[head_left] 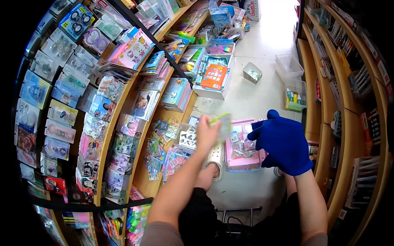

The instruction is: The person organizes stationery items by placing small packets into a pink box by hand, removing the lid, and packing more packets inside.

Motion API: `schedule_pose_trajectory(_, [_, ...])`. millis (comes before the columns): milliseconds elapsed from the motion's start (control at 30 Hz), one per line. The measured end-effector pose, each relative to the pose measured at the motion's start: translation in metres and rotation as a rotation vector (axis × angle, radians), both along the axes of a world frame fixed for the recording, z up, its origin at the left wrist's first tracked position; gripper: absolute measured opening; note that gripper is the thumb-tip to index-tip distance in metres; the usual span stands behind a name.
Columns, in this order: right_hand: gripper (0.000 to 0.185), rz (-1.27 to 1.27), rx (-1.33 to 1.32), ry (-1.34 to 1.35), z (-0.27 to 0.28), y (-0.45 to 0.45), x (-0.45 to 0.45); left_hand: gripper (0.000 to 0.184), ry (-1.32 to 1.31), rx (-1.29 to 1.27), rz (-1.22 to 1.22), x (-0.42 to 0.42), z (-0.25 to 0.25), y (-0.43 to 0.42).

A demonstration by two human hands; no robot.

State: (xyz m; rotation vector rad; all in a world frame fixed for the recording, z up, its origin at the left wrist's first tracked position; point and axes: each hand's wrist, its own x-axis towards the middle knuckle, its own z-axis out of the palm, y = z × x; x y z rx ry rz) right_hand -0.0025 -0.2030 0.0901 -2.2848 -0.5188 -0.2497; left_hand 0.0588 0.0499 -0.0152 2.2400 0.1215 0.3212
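My left hand (207,133) is bare and closed on a small clear packet (225,128) with a yellow-green strip; motion blurs it. The packet is held just left of a pink box (243,165). Inside the box lie several small clear packets (246,144). A blue knitted glove covers my right hand (283,143), which is over the box's right side with its fingers apart. Whether its fingertips touch the box or packets I cannot tell. Left of the box, near my left forearm, is a container with a black-and-white patterned item (188,138).
Stocked shelves (123,123) rise on the left, and wooden shelving (347,102) runs along the right. On the floor ahead are a small open box (252,73), clear plastic bins (294,91) and a white box (211,92) of packaged goods. My shoe (216,158) stands beside the pink box.
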Motion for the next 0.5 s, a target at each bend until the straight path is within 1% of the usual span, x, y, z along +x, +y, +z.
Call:
schedule_pose_trajectory(33, [0.02,0.033,-0.089,-0.031,-0.001,-0.004,0.002,0.026,0.02,0.035,-0.005,0.006,-0.015,0.029])
schedule_pose_trajectory(100, [0.02,0.085,-0.239,-0.08,-0.005,-0.006,0.006,0.027,0.218,0.347,-0.017,0.011,-0.035,0.09])
schedule_pose_trajectory(167, [0.019,0.102,-0.301,-0.094,-0.007,-0.006,0.007,0.03,0.322,0.395,0.021,-0.001,-0.06,0.147])
schedule_pose_trajectory(233, [0.018,0.102,-0.326,-0.089,-0.01,-0.004,0.008,0.029,0.538,0.587,0.177,-0.018,-0.079,0.193])
schedule_pose_trajectory(300, [0.017,0.105,-0.339,-0.083,-0.012,-0.003,0.011,0.027,0.309,0.669,0.242,-0.037,-0.108,0.232])
schedule_pose_trajectory(367, [0.017,0.112,-0.349,-0.069,-0.016,0.0,0.015,0.025,0.369,0.667,0.345,-0.04,-0.123,0.256])
schedule_pose_trajectory(400, [0.016,0.113,-0.355,-0.06,-0.018,0.001,0.017,0.025,0.385,0.745,0.299,-0.038,-0.129,0.268])
schedule_pose_trajectory(433, [0.016,0.111,-0.358,-0.052,-0.02,0.002,0.021,0.024,0.454,0.762,0.318,-0.028,-0.122,0.265])
schedule_pose_trajectory(467, [0.016,0.111,-0.363,-0.046,-0.021,0.004,0.023,0.02,0.366,0.782,0.362,-0.023,-0.125,0.266])
schedule_pose_trajectory(500, [0.015,0.105,-0.367,-0.041,-0.023,0.004,0.026,0.017,0.36,0.798,0.38,-0.013,-0.12,0.266])
